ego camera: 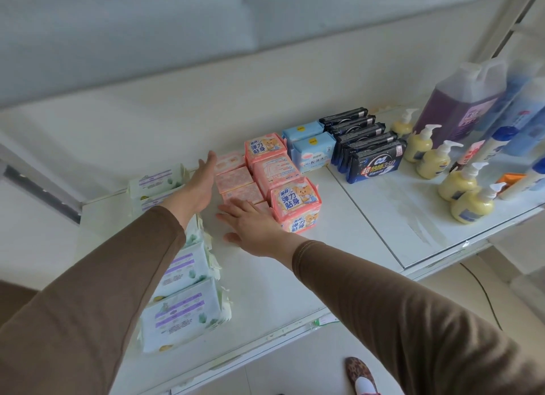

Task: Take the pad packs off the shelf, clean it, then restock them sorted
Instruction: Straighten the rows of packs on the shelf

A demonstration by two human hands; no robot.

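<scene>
On the white shelf [339, 241] pad packs stand in rows by colour. Pale green packs [182, 309] run along the left, small pink packs [234, 178] sit in the middle, larger pink bear packs [296, 205] beside them, then light blue packs [314, 149] and dark navy packs [371, 155]. My left hand [200, 185] is flat with straight fingers against the left side of the small pink packs. My right hand [250, 223] lies flat with spread fingers at the near end of that same pink row, touching it. Neither hand holds anything.
Yellow pump bottles [436, 158] and a large purple jug [463, 99] crowd the shelf's right end, with blue bottles [528, 120] behind. An upper shelf overhangs at the top. A foot in a patterned shoe [361, 374] stands on the floor below.
</scene>
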